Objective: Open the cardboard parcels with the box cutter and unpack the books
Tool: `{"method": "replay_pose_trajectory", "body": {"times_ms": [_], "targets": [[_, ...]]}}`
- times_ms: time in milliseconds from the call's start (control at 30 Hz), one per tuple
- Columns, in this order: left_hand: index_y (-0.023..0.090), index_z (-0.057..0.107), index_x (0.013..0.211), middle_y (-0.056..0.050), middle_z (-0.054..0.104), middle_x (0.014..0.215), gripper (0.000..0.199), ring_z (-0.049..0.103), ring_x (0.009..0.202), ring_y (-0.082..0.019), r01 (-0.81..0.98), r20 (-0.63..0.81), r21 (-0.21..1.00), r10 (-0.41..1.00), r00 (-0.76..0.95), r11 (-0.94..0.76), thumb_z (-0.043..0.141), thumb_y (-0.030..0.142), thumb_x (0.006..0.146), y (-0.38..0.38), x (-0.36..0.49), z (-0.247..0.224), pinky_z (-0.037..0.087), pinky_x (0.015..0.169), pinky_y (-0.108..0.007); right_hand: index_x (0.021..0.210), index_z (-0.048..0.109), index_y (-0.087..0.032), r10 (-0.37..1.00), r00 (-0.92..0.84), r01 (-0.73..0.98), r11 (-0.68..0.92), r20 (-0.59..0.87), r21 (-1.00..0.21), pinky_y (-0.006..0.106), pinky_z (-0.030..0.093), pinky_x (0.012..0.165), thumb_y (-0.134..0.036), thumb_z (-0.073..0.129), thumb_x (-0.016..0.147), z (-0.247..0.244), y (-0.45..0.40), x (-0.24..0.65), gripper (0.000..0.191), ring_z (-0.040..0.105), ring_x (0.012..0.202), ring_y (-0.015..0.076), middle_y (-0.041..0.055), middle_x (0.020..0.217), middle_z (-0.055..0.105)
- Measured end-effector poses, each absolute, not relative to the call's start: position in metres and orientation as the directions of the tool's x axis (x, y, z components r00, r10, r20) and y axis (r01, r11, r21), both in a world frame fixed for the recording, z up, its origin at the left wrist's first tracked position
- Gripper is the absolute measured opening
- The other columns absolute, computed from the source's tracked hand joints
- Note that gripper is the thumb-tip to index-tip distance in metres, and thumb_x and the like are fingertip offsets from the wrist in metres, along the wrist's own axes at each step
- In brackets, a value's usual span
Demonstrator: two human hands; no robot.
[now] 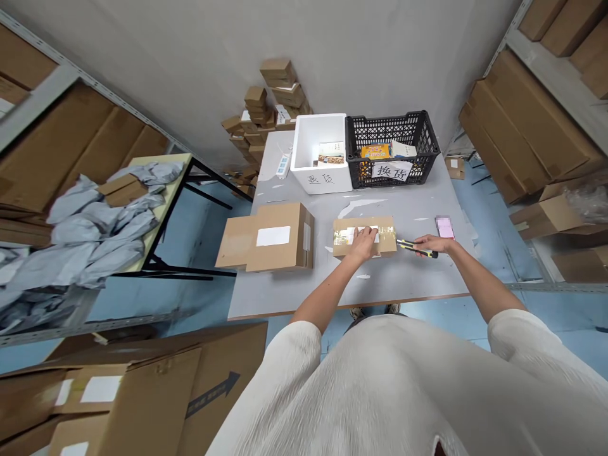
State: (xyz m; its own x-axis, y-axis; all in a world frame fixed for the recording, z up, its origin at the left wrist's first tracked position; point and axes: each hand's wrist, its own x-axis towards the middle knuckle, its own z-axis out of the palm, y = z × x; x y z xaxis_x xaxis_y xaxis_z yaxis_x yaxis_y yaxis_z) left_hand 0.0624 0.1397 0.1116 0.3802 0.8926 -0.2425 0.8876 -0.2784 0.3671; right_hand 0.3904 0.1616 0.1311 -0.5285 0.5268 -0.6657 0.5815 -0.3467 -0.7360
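A small taped cardboard box (pixel 339 238) lies on the grey table (pixel 285 296) in front of me. My left hand (pixel 363 244) rests on top of it, fingers spread over its white label, holding nothing. To the right of the box, my right hand (pixel 430 244) is wrapped round a yellow and black utility knife (pixel 409 246). The knife's front end points left, at the box's right edge; whether it touches is too small to tell. A larger box with a white label (pixel 266 250) sits to the left.
Behind the small box stand a white foam bin (pixel 327 180) and a black crate (pixel 430 152), both with items inside. A phone (pixel 444 227) lies right of my right hand. Grey parcels (pixel 76 263) cover a side table at left. Shelves with cartons (pixel 536 126) stand at right.
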Motion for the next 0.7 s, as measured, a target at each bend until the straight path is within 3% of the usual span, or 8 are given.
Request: {"method": "replay_pose_trajectory", "body": {"times_ms": [233, 333, 433, 500, 567, 700], "targets": [[0.028, 0.057, 0.147, -0.014, 0.061, 0.145, 0.077, 0.057, 0.145, -0.037, 0.871, -0.238, 0.383, 0.879, 0.414, -0.307, 0.094, 0.036, 0.080, 0.138, 0.059, 0.111, 0.021, 0.136, -0.055, 0.098, 0.068, -0.021, 0.635, -0.425, 0.566, -0.370, -0.645, -0.737, 0.025, 0.047, 0.058, -0.078, 0.078, 0.085, 0.133, 0.155, 0.401, 0.059, 0.071, 0.077, 0.0186, 0.0089, 0.098, 0.082], [0.030, 0.047, 0.159, -0.015, 0.054, 0.157, 0.091, 0.054, 0.149, -0.036, 0.863, -0.216, 0.422, 0.893, 0.394, -0.279, 0.092, 0.038, 0.081, 0.135, 0.057, 0.113, 0.024, 0.135, -0.053, 0.102, 0.067, -0.021, 0.671, -0.395, 0.561, -0.364, -0.627, -0.743, 0.024, 0.048, 0.057, -0.077, 0.076, 0.088, 0.140, 0.157, 0.401, 0.058, 0.073, 0.081, 0.0198, 0.0117, 0.109, 0.083], [0.030, 0.041, 0.165, -0.017, 0.049, 0.165, 0.081, 0.056, 0.147, -0.037, 0.861, -0.205, 0.462, 0.920, 0.335, -0.211, 0.078, 0.042, 0.094, 0.137, 0.059, 0.118, 0.032, 0.129, -0.054, 0.107, 0.068, -0.022, 0.747, -0.366, 0.563, -0.297, -0.555, -0.771, 0.025, 0.049, 0.058, -0.079, 0.071, 0.091, 0.143, 0.158, 0.399, 0.060, 0.072, 0.081, 0.0195, 0.0118, 0.111, 0.084], [0.028, 0.046, 0.161, -0.018, 0.052, 0.162, 0.058, 0.058, 0.144, -0.036, 0.869, -0.191, 0.465, 0.939, 0.287, -0.171, 0.059, 0.037, 0.106, 0.143, 0.064, 0.121, 0.037, 0.124, -0.054, 0.110, 0.070, -0.022, 0.792, -0.361, 0.587, -0.217, -0.492, -0.780, 0.026, 0.051, 0.063, -0.080, 0.065, 0.095, 0.142, 0.156, 0.396, 0.061, 0.070, 0.079, 0.0193, 0.0104, 0.104, 0.083], [0.027, 0.050, 0.157, -0.018, 0.054, 0.161, 0.049, 0.056, 0.146, -0.036, 0.881, -0.162, 0.448, 0.955, 0.248, -0.153, 0.051, 0.029, 0.108, 0.150, 0.068, 0.122, 0.038, 0.122, -0.053, 0.114, 0.073, -0.021, 0.829, -0.356, 0.630, -0.129, -0.432, -0.766, 0.030, 0.055, 0.072, -0.079, 0.056, 0.101, 0.139, 0.153, 0.394, 0.062, 0.070, 0.081, 0.0207, 0.0091, 0.100, 0.082], [0.028, 0.050, 0.156, -0.018, 0.048, 0.168, 0.056, 0.042, 0.161, -0.037, 0.893, -0.130, 0.405, 0.955, 0.267, -0.195, 0.063, 0.024, 0.101, 0.163, 0.071, 0.115, 0.030, 0.131, -0.055, 0.137, 0.077, -0.026, 0.874, -0.372, 0.747, 0.081, -0.314, -0.660, 0.037, 0.056, 0.096, -0.060, 0.054, 0.107, 0.140, 0.146, 0.389, 0.050, 0.072, 0.107, 0.0279, 0.0091, 0.116, 0.080]]}}
